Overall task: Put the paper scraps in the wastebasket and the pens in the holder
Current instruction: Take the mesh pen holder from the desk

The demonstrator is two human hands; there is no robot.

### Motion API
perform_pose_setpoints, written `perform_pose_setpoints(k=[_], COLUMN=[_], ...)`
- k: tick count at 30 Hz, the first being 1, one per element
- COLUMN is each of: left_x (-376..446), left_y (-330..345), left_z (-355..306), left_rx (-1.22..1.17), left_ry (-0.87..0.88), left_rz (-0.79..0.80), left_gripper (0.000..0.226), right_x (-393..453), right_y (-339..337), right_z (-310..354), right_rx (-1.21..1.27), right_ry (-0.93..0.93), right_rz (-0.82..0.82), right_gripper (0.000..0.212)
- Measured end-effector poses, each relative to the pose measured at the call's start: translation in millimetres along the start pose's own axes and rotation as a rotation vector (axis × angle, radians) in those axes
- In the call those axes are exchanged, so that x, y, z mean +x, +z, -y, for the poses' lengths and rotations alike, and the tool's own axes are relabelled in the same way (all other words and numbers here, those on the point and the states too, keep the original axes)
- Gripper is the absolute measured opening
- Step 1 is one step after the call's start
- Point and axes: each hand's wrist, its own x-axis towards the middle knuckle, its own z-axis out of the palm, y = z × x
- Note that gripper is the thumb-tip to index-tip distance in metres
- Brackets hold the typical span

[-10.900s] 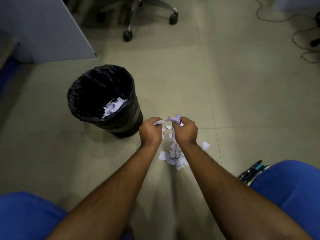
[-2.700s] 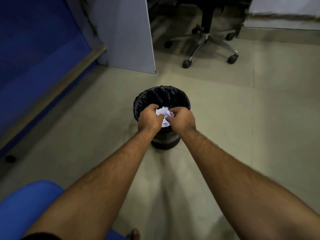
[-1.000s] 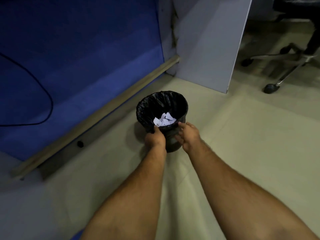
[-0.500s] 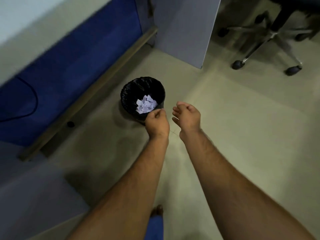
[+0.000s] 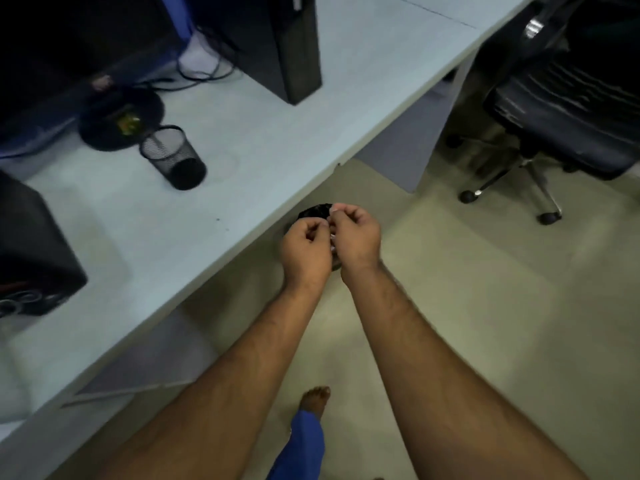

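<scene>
I look down from standing height. My left hand [image 5: 304, 245] and my right hand [image 5: 355, 237] are held together with curled fingers, knuckles touching. Nothing shows plainly in either; only a pale sliver sits between them. Just beyond them a black-lined wastebasket [image 5: 313, 212] peeks out at the desk's edge, mostly hidden by my hands. A black mesh pen holder [image 5: 173, 155] stands empty on the pale desk [image 5: 242, 150], to the left of my hands. No pens or loose scraps are in view.
A black computer tower [image 5: 277, 46], a round monitor base [image 5: 119, 119] with cables and a black box [image 5: 31, 258] stand on the desk. An office chair [image 5: 561, 109] is at the right on the tiled floor. My bare foot [image 5: 313, 400] is below.
The view has risen, so the desk top and pen holder have come into sight. My hands have drawn together and curled over the wastebasket, which is now nearly hidden.
</scene>
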Motion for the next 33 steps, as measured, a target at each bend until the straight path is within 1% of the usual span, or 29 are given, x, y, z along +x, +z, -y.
perform_pose_setpoints(k=[3,6,9,12,14,17,19,20,22,26,30,33], left_x=[16.8,44.8,82.2,114.1,136.5,169.6,185.3,188.7,192.1,193.6,197.5,198.8], left_y=[-51.8,-107.3,-161.9,-197.6,-213.6,-234.7,-242.4,-242.8,-238.7,-237.4,-239.9,-241.3], left_z=[-23.0,-20.8,-14.8,-9.8,1.7,34.3,55.5,62.5,70.0,74.7,73.5,74.4], left_rx=[0.031,0.049,0.082,0.182,0.380,0.814,0.959,1.006,1.076,1.168,1.188,1.196], left_ry=[0.025,-0.030,-0.060,-0.102,-0.056,0.138,0.203,0.228,0.266,0.263,0.211,0.204], left_rz=[-0.081,-0.193,-0.316,-0.373,-0.360,-0.284,-0.273,-0.284,-0.298,-0.272,-0.264,-0.247], left_gripper=[0.011,0.007,0.004,0.013,0.028,0.047,0.049,0.050,0.051,0.052,0.054,0.054], right_x=[-20.5,-31.5,-37.4,-32.8,-23.4,-6.2,5.5,11.0,23.9,30.9,33.1,30.6], right_y=[40.2,73.5,113.1,159.2,189.0,224.8,246.3,255.5,272.3,299.0,315.1,311.5], right_z=[19.3,29.9,38.4,39.8,37.0,29.3,26.9,26.8,25.7,20.9,10.2,10.4], right_rx=[0.012,0.070,-0.068,-0.185,-0.265,-0.450,-0.554,-0.588,-0.631,-0.598,-0.551,-0.518], right_ry=[0.016,0.036,0.025,-0.019,-0.054,-0.113,-0.172,-0.210,-0.264,-0.292,-0.331,-0.367], right_rz=[0.069,0.123,0.190,0.273,0.302,0.373,0.405,0.410,0.416,0.460,0.414,0.372], right_gripper=[0.008,0.011,0.018,0.027,0.040,0.075,0.096,0.102,0.108,0.110,0.089,0.083])
